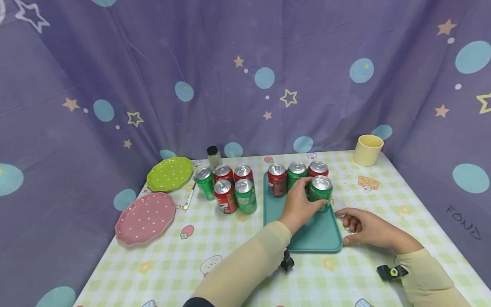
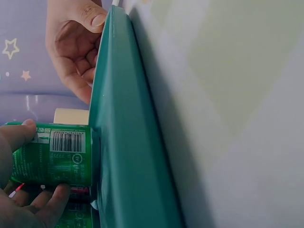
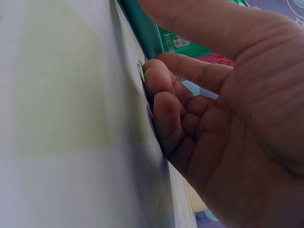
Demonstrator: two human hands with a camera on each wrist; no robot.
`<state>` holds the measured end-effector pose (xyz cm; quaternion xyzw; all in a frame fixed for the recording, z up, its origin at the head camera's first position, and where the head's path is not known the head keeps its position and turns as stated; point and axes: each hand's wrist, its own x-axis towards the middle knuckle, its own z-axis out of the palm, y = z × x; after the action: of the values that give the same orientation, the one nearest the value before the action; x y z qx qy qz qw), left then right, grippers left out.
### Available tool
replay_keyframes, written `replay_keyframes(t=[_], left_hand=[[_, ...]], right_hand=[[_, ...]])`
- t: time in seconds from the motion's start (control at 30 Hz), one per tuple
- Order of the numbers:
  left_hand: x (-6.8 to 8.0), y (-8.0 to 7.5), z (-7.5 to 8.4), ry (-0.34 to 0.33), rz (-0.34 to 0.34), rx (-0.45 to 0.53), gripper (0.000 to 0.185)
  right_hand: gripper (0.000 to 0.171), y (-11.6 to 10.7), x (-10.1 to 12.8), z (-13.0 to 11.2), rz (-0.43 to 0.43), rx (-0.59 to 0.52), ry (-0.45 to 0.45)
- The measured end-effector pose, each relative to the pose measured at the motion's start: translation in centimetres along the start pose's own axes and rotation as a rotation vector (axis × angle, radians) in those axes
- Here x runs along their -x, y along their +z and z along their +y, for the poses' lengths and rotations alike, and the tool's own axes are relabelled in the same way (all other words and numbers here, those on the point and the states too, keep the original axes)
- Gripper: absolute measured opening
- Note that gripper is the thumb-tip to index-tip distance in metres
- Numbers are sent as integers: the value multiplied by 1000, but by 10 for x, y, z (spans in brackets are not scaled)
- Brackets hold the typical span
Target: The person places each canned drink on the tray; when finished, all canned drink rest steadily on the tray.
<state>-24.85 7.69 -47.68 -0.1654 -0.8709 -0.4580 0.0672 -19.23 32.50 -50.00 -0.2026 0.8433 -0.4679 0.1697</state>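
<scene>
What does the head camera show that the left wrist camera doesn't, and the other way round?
Only the head view shows the five cans grouped off the tray, the green plate, the pink plate and the whole table. Only the left wrist view shows the barcode on the gripped can. Both show the left hand gripping the green can on the teal tray, the right hand at the tray's edge and the yellow cup.

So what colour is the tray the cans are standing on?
The tray is plain teal green, clearest in the head view.
</scene>
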Motion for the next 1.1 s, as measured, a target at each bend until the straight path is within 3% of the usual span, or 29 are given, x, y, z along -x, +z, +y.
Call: replay_keyframes(t=[0.33, 0.67, 1.1], left_hand=[[1, 2, -1, 37, 29, 5, 73], [2, 3, 0, 28, 14, -9, 73], [5, 0, -1, 32, -4, -108, 78]], right_hand=[[79, 0, 0, -3, 7, 29, -9], [79, 0, 0, -1, 13, 32, -6], [78, 1, 0, 0, 10, 28, -13]])
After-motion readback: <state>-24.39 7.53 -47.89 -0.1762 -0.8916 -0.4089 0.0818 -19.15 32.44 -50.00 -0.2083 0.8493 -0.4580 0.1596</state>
